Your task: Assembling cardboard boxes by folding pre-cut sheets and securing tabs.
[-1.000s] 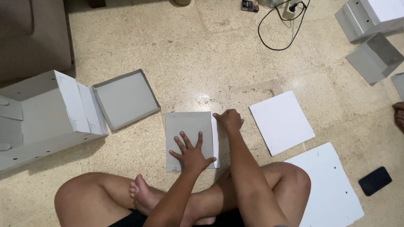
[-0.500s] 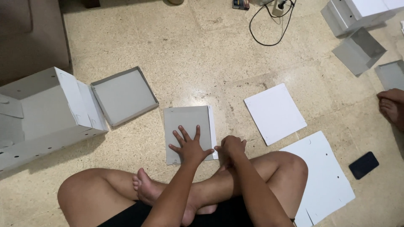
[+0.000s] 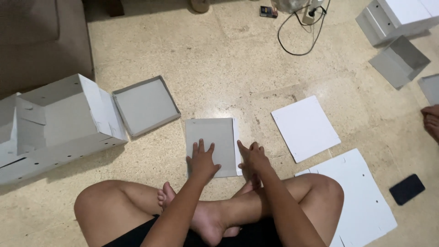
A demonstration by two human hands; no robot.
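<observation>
I sit cross-legged on a speckled stone floor with a grey cardboard sheet lying flat in front of my legs. My left hand rests palm down on the sheet's near left part, fingers spread. My right hand presses flat along the sheet's right edge, where a white flap shows, near its lower corner. Neither hand grips anything.
A shallow grey box tray and a large white folded box lie to the left. White cardboard sheets lie to the right, with a dark phone. More grey boxes, a cable and another person's foot are farther off.
My right hand has slid down the sheet's right edge from its top corner to its lower part. My left hand has stayed flat on the sheet.
</observation>
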